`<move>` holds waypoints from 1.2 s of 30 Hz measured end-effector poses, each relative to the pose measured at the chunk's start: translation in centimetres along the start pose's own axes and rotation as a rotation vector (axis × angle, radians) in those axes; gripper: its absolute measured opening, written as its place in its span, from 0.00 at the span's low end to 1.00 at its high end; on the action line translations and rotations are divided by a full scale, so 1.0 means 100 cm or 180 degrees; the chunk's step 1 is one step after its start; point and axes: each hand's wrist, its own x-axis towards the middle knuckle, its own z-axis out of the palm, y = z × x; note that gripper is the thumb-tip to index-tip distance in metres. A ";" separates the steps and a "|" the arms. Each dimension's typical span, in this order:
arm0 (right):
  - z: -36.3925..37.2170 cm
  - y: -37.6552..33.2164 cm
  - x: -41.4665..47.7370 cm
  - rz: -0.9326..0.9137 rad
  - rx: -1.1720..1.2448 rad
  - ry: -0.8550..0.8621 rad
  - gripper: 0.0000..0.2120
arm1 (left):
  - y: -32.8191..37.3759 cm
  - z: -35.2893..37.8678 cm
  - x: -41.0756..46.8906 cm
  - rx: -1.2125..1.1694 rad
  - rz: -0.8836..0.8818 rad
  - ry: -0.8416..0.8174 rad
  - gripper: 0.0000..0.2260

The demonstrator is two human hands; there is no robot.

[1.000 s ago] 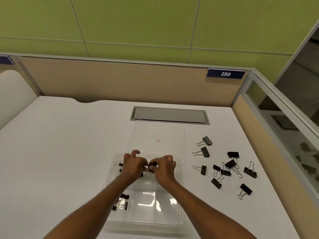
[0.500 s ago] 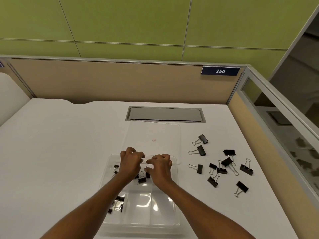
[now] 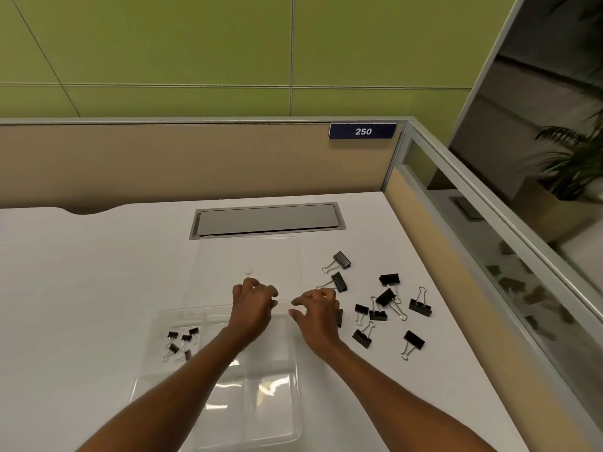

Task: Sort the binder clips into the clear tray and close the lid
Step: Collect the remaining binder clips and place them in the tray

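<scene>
The clear tray (image 3: 225, 415) lies on the white desk in front of me, divided into compartments. Several small black binder clips (image 3: 181, 342) sit in its far-left compartment. Its clear lid (image 3: 251, 256) lies open and flat beyond it. My left hand (image 3: 253, 305) hovers over the tray's far edge with loosely curled fingers, and nothing shows in it. My right hand (image 3: 318, 309) is at the tray's far-right corner, fingers apart and empty. Several larger black clips (image 3: 388, 301) are scattered on the desk just right of it, one partly hidden behind that hand.
A grey cable hatch (image 3: 267, 220) is set into the desk behind the lid. Beige partition walls (image 3: 195, 164) close off the back and right side, and a glass panel (image 3: 509, 256) runs along the right edge.
Both hands let go of the small clip they held together over the tray, then moved apart and to the right, toward the loose clips. My view has swung right.
</scene>
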 end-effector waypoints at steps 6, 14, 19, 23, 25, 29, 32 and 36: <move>-0.025 0.043 0.003 0.0437 -0.0063 0.0139 0.09 | 0.043 0.014 0.020 -0.0063 0.0318 -0.0113 0.08; -0.053 0.091 0.008 0.0847 -0.0496 0.0433 0.06 | 0.081 0.039 0.040 -0.0130 0.0597 -0.0220 0.08; -0.061 0.110 0.010 0.1042 -0.0530 0.0416 0.09 | 0.098 0.053 0.048 -0.0136 0.0685 -0.0273 0.09; -0.060 0.121 0.015 0.1060 -0.0498 0.0332 0.14 | 0.108 0.063 0.052 -0.0134 0.0697 -0.0319 0.09; -0.060 0.122 0.018 0.0914 -0.0590 0.0267 0.15 | 0.111 0.067 0.053 -0.0130 0.0707 -0.0321 0.09; -0.058 0.124 0.023 0.0669 -0.0902 0.0095 0.13 | 0.114 0.070 0.056 -0.0128 0.0650 -0.0307 0.09; -0.056 0.123 0.024 0.0573 -0.1230 -0.0157 0.11 | 0.113 0.072 0.058 -0.0118 0.0609 -0.0322 0.09; -0.052 0.123 0.024 0.0643 -0.1459 -0.0308 0.11 | 0.113 0.073 0.061 -0.0090 0.0606 -0.0317 0.08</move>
